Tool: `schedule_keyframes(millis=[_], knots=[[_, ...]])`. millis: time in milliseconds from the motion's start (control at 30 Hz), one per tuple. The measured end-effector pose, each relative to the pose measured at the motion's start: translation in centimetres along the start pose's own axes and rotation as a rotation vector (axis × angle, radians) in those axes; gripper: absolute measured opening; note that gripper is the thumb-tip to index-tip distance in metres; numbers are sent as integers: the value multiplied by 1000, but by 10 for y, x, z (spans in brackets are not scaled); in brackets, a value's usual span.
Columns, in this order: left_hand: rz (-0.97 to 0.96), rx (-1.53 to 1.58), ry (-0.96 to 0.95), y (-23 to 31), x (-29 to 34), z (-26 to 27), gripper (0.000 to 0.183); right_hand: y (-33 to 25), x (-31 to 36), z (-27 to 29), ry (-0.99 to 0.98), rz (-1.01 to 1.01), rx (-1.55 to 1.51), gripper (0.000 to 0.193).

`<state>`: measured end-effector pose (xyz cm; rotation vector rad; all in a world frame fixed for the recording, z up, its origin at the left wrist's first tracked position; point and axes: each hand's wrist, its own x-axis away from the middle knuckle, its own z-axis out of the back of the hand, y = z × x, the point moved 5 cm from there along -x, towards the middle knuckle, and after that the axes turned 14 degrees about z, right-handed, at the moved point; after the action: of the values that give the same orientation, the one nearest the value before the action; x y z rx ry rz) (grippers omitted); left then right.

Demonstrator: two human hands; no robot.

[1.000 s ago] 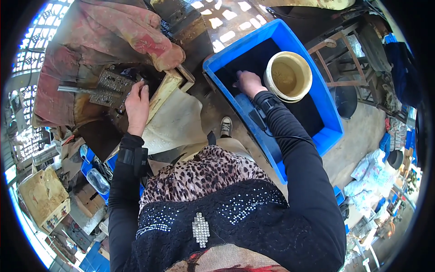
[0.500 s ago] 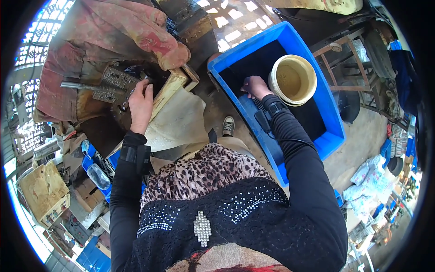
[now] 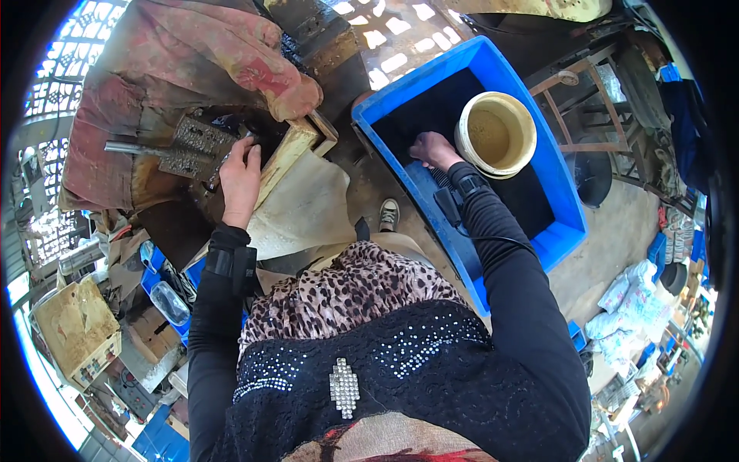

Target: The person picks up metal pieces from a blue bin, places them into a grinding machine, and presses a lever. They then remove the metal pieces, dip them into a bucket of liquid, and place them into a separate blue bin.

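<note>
At the left, my left hand [image 3: 241,173] reaches to a speckled, dirty metal block [image 3: 202,145] with a metal rod [image 3: 129,148] sticking out of its left side. The thumb and fingers close together at the block's right edge, on something too small and dark to make out. To the right, my right hand [image 3: 433,149] is down inside a blue plastic bin [image 3: 566,231]. Its fingers are curled over the bin's dark contents, and their tips are hidden. Just right of that hand, a cream bucket [image 3: 500,135] with a tan bottom stands in the bin.
A stained reddish cloth [image 3: 200,54] drapes over the equipment behind the block. A wooden frame edge [image 3: 289,146] and a pale sheet [image 3: 304,204] lie between me and the block. Beyond the bin at right stands a rusty metal frame [image 3: 600,108]. A yellowish box [image 3: 77,323] sits at far left.
My right hand has shifted very slightly inside the bin, its fingers a little more curled. My left hand stays at the metal block.
</note>
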<state>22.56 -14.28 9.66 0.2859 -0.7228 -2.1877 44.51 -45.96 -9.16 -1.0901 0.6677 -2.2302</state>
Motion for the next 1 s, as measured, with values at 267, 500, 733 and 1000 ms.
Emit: schedule_keyframes(millis=[267, 500, 733, 1000], knots=[[-6, 14, 7, -2, -1, 0, 25, 0, -3, 13, 201, 220, 77, 21], [-24, -5, 32, -8, -1, 0, 24, -9, 7, -11, -16, 97, -216, 30], [-22, 0, 39, -8, -1, 0, 24, -43, -3, -3, -74, 231, 376, 29], [-2, 33, 23, -6, -2, 0, 24, -23, -4, -4, -48, 184, 404, 35]])
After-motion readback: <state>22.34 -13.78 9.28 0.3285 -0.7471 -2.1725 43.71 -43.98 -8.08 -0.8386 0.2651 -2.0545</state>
